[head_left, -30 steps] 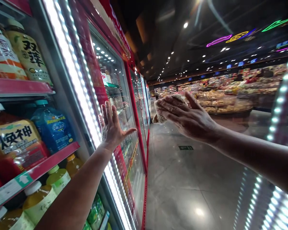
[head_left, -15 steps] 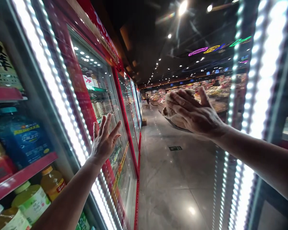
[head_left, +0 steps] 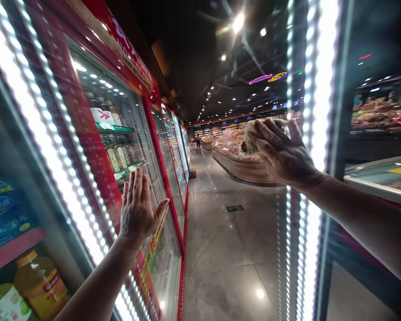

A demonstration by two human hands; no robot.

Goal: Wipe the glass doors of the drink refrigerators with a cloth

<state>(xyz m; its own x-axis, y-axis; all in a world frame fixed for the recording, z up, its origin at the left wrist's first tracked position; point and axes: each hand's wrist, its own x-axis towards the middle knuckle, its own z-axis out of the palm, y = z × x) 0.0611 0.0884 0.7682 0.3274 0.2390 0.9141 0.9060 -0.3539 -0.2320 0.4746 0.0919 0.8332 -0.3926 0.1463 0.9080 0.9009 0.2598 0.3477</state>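
Observation:
My right hand (head_left: pixel 284 156) is pressed flat over a tan, fluffy cleaning cloth (head_left: pixel 249 137) on a see-through glass pane, just left of the bright right-hand light strip (head_left: pixel 321 89). The cloth's edge shows past the fingertips; the rest lies under the palm. Raised in front of me at the left, my left hand (head_left: pixel 137 211) has its fingers stretched upward and its thumb out to the side, holding nothing. Whether that palm touches the glass I cannot tell. It overlaps the view of a red-framed drinks fridge (head_left: pixel 150 147).
Shelved drinks, among them an orange-capped bottle (head_left: pixel 40 281), stand close at my lower left beside a slanted light strip (head_left: pixel 60 165). Through the glass, a shiny floor (head_left: pixel 227 254) runs past a curved wooden display counter (head_left: pixel 243 169). A person (head_left: pixel 198 140) is far down the aisle.
The view has swung, so shelves and strips sit further left. My right hand and the cloth are now nearer the right light strip. My left hand's fingers have closed together, thumb still apart.

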